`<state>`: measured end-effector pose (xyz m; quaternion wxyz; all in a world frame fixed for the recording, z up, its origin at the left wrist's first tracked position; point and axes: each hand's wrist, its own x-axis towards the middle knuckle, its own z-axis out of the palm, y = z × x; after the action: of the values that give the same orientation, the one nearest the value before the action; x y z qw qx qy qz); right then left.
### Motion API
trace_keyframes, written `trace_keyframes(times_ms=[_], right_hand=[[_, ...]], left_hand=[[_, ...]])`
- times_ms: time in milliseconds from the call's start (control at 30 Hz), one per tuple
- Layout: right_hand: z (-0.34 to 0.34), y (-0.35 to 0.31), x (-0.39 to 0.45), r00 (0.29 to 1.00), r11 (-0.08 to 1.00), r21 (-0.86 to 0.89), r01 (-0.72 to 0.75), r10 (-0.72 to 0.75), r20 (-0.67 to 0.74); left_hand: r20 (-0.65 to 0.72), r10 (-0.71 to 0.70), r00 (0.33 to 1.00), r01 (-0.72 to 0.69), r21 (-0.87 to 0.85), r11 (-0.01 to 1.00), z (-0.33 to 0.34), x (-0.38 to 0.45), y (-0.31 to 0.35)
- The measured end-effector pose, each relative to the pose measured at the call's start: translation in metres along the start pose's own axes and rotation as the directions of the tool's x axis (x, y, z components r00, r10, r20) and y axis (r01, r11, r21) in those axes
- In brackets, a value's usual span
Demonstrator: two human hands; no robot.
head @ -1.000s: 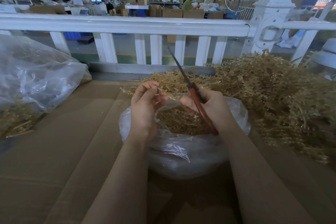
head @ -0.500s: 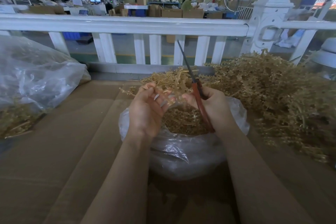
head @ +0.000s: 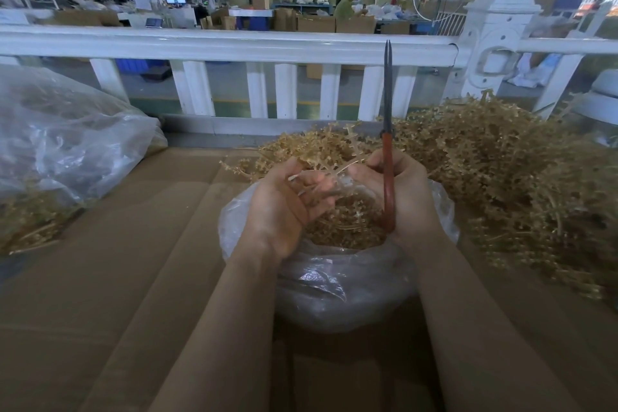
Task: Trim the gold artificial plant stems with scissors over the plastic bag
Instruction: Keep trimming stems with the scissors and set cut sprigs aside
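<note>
Gold stem (head: 337,168) between hands, over bag (head: 334,284)

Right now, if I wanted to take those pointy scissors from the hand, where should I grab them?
Probably by the orange-red handle, low down and from the side. The scissors stand upright in the right hand, closed blades pointing up past the white railing, so keep your fingers off that sharp top end.

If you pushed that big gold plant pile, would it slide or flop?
Probably it would shift as one tangled clump, since the gold plant pile looks interlocked. It seems light: thin, airy sprigs. Loose bits might snag or spill onto the cardboard.
</note>
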<state>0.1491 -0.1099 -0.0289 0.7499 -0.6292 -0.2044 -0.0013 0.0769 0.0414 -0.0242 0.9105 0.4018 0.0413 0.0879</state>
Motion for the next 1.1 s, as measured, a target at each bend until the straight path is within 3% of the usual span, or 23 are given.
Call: trace_keyframes(times_ms=[200,333,467,600,733,833,933,1100], right_hand=[[0.0,-0.001,-0.002,0.999,1.0,-0.006,0.008,-0.008,-0.037],[0.002,-0.002,-0.003,1.0,0.997,-0.065,0.028,-0.029,-0.013],[0.003,0.001,-0.003,1.0,0.99,-0.138,0.025,-0.026,-0.003],[0.007,-0.001,-0.006,0.999,0.986,-0.166,0.033,-0.026,0.043],[0.007,-0.004,-0.005,0.996,0.981,-0.193,0.015,0.002,0.09],[0.007,-0.001,-0.003,0.991,0.982,-0.187,0.012,0.013,0.13],[0.005,0.001,-0.001,0.991,0.985,-0.171,0.018,0.005,0.132],[0.004,0.003,0.0,0.992,0.989,-0.144,0.017,0.002,0.128]], left_hand=[[0.067,0.025,0.997,-0.031,0.089,0.996,-0.005,-0.001,-0.003],[-0.022,0.054,0.998,-0.05,0.151,0.987,-0.002,0.0,-0.007],[-0.04,0.26,0.965,-0.244,0.227,0.943,-0.001,-0.001,-0.008],[-0.095,0.5,0.861,-0.434,0.377,0.819,0.0,0.0,-0.006],[-0.06,0.578,0.814,-0.49,0.465,0.737,0.001,0.0,-0.009],[-0.037,0.55,0.834,-0.49,0.408,0.771,0.001,-0.001,-0.009],[-0.093,0.463,0.882,-0.43,0.247,0.868,0.001,-0.001,-0.007],[-0.141,0.175,0.975,-0.166,0.07,0.984,0.0,-0.001,-0.004]])
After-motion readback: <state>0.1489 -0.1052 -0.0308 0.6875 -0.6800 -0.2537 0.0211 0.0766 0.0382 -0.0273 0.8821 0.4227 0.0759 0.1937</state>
